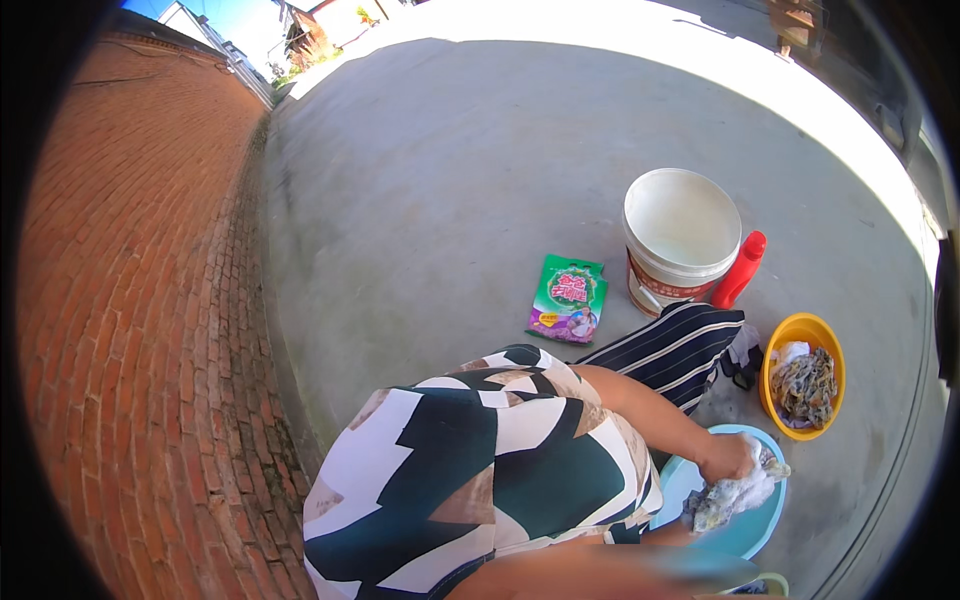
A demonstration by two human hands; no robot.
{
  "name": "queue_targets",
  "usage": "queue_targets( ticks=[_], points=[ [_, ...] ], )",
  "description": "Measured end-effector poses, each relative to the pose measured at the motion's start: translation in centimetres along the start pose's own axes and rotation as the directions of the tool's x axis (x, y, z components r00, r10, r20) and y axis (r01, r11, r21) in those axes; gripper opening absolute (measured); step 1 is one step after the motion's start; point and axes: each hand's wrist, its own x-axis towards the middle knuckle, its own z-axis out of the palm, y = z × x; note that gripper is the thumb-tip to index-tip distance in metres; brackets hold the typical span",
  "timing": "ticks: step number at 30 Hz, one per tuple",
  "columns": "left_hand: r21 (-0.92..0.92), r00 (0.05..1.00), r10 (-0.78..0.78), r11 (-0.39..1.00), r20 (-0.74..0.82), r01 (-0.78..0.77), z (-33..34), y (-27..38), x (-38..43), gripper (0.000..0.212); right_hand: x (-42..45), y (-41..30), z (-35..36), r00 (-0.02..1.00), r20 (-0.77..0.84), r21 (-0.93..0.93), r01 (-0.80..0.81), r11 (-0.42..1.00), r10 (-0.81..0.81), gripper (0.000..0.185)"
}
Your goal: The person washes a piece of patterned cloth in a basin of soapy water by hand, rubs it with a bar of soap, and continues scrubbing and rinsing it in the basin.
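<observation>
A soapy, patterned wet cloth (724,502) is bunched over a light-blue plastic basin (780,506) at the lower right. My left hand (727,459) is closed on its upper part, with white suds around the fingers. My right hand (684,526) is at the cloth's lower end, mostly hidden by the cloth and the forearm, so its grip cannot be made out. Beyond the blue basin, a yellow plastic basin (841,382) holds more wet patterned cloth (806,390) and a white piece. Part of the blue basin is hidden behind a blurred shape close to the camera.
A white plastic bucket (682,217) stands beside a red bottle (741,270). A green and purple detergent packet (568,300) lies on the concrete floor. Dark and grey cloths (742,360) lie near the striped trouser leg (667,352). A brick wall (165,315) runs along the left.
</observation>
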Motion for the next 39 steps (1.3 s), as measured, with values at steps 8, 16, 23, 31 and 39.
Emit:
queue_targets(
  ticks=[8,16,23,31,39],
  points=[
    [-0.155,0.967,-0.244,0.955,0.079,0.254,-2.5,3.4,1.5,0.024,-0.3,0.0,-1.5,0.999,-0.03,-0.039,-0.02,0.999,0.018,0.037],
    [-0.11,0.99,-0.054,0.993,-0.133,0.04,-1.4,6.4,1.5,0.02,-1.2,-1.8,-5.2,0.982,-0.181,-0.032,0.047,0.998,-0.052,0.036],
    [-0.071,0.889,-0.457,0.888,-0.035,0.454,-0.1,-2.7,2.1,0.027,-2.2,-2.3,-5.3,0.947,-0.32,0.24,0.103,0.965,-0.022,0.035],
    [-0.127,0.99,0.137,0.982,-0.023,-0.139,0.2,6.1,1.6,0.03,-2.0,0.3,-11.2,0.965,-0.179,0.766,0.259,0.588,-0.192,0.036],
    [-0.887,0.829,-0.538,0.294,0.156,0.357,-0.2,-2.5,2.2,0.021,0.0,-0.6,-8.3,0.953,-0.242,0.806,0.303,0.508,-0.185,0.033]
  ],
)
